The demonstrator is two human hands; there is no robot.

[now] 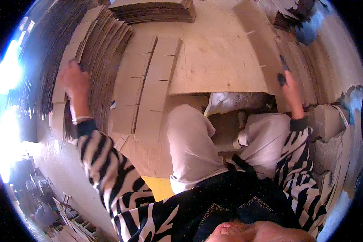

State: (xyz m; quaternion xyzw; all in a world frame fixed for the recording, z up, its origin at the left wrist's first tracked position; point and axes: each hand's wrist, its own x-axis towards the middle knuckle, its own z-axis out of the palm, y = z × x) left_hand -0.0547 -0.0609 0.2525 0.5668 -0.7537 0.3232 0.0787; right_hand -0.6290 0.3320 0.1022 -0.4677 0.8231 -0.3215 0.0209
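At the left, my left hand (74, 82) reaches over a long pile of cardboard strips (103, 52). Its fingers curl at the outer strip of that pile, with a dark covering on a fingertip. On the other side, my right hand (292, 90) lies at the edge of a slotted cardboard strip (256, 40), thumb and forefinger apart and dark-tipped. That strip is slightly blurred and slants along the right of the work board. Two slotted cardboard pieces (157, 80) lie side by side left of centre.
A pale wooden board (218, 52) spans the space before my knees. Stacked cardboard sheets (153, 11) sit at its far edge. More cardboard (310, 68) lines the right wall. Below the board's near edge shows a whitish sack (234, 101). Bright light enters at the left.
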